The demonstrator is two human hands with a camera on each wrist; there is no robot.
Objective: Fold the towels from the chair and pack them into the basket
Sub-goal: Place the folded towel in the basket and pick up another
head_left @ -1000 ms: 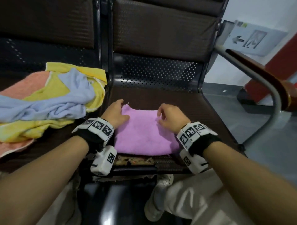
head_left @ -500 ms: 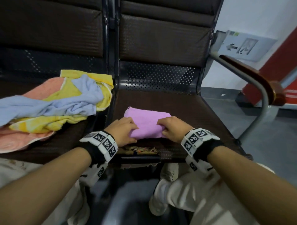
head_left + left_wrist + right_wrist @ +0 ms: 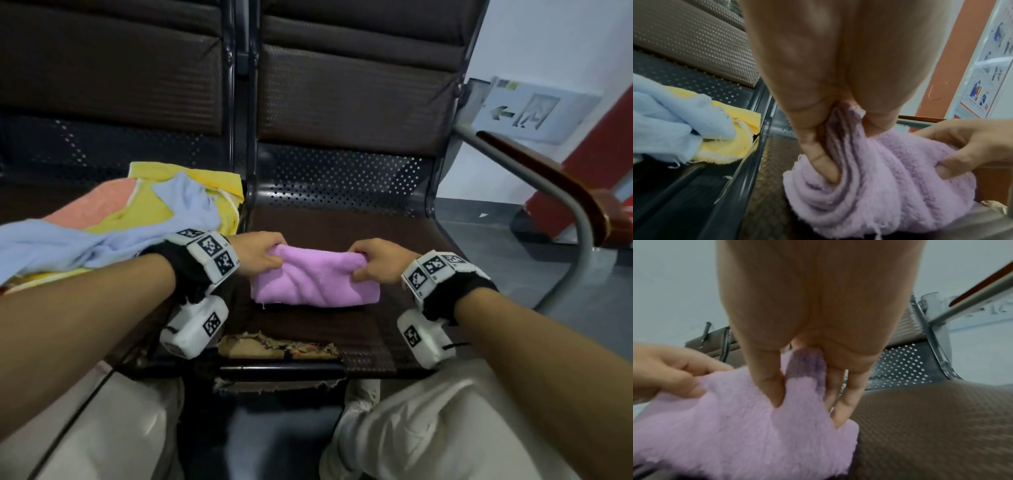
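Note:
A folded pink towel [image 3: 315,279] hangs just above the brown chair seat [image 3: 394,236]. My left hand [image 3: 260,253] pinches its upper left corner and my right hand [image 3: 373,258] pinches its upper right corner. In the left wrist view the left hand's thumb and fingers [image 3: 818,155] clamp the bunched layers of the pink towel [image 3: 879,186]. In the right wrist view the right hand's fingers [image 3: 840,402] curl round the edge of the pink towel [image 3: 735,418]. A heap of unfolded towels lies on the seat to the left: light blue [image 3: 102,236], yellow [image 3: 191,181] and orange [image 3: 99,205]. No basket is in view.
A metal armrest with a wooden top [image 3: 565,192] bounds the seat on the right. The seat's front edge is torn, with frayed padding [image 3: 277,346]. My knees in light trousers [image 3: 428,428] are just below the seat. A dark frame bar [image 3: 246,205] divides the two seats.
The pink towel lay flat on the seat, was folded over toward the front edge, and is now lifted off the seat, held by its top corners in both hands.

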